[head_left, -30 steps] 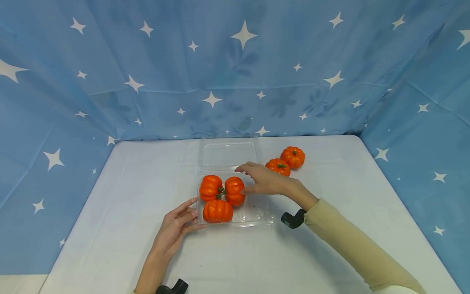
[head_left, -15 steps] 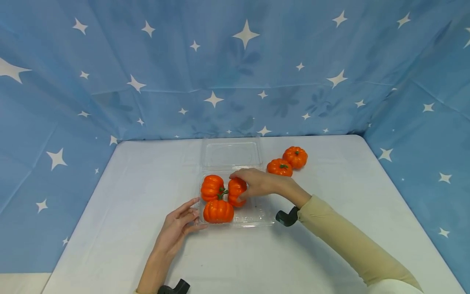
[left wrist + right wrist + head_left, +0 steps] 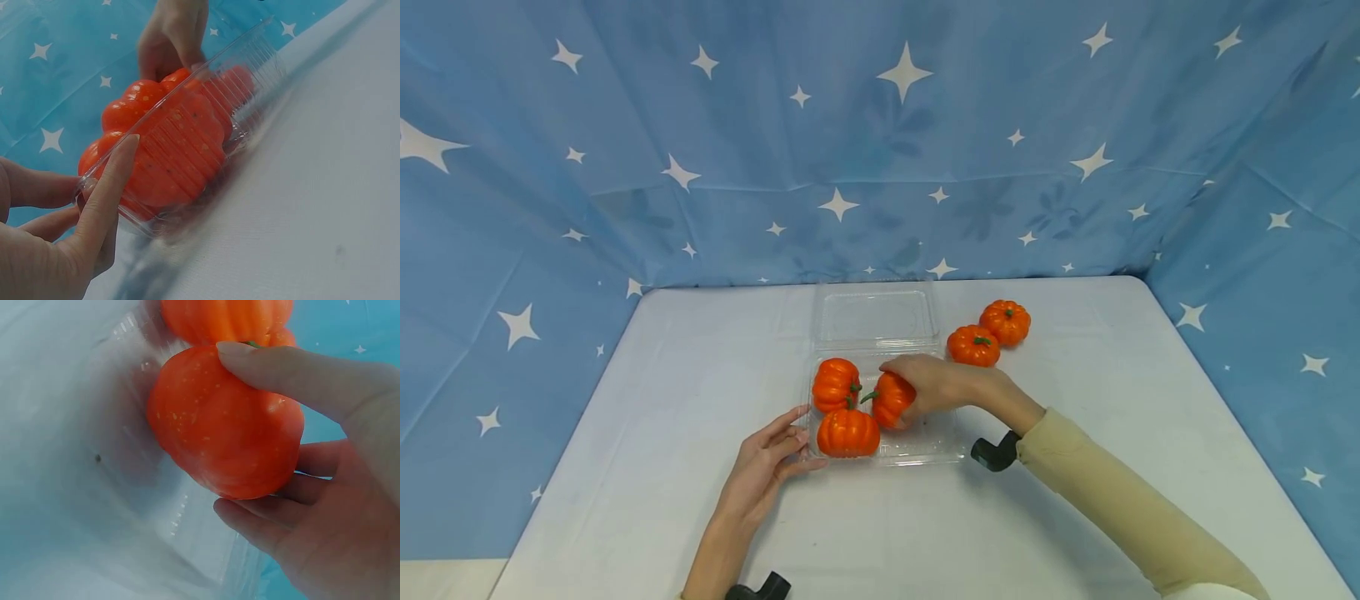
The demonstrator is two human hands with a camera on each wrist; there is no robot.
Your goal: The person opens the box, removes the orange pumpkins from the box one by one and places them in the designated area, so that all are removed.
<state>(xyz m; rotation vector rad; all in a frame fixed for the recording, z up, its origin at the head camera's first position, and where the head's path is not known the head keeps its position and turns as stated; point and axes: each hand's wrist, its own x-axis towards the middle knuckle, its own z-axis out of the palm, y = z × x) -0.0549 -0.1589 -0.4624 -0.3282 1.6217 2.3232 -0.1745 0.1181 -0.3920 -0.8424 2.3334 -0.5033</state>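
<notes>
A clear plastic clamshell container (image 3: 925, 450) lies with its lid folded back on the white table. Inside its left part sit two orange toy pumpkins with green stems, a rear pumpkin (image 3: 835, 384) and a front pumpkin (image 3: 848, 433). My right hand (image 3: 936, 385) grips a third pumpkin (image 3: 225, 425) over the container's middle, thumb on one side and fingers on the other. In the head view its stem points left toward the other two. At the container's front left corner, my left hand (image 3: 69, 231) holds the plastic edge between thumb and fingers.
Two more orange pumpkins, a nearer one (image 3: 973, 345) and a farther one (image 3: 1005, 322), stand together right of the lid (image 3: 876, 317). A blue star-patterned curtain (image 3: 880, 167) hangs behind the white table (image 3: 1075, 350) and along its sides.
My right hand has closed around the right-hand pumpkin and shifted it slightly right and toward me, tilting it. The left hand has stayed at the container's corner.
</notes>
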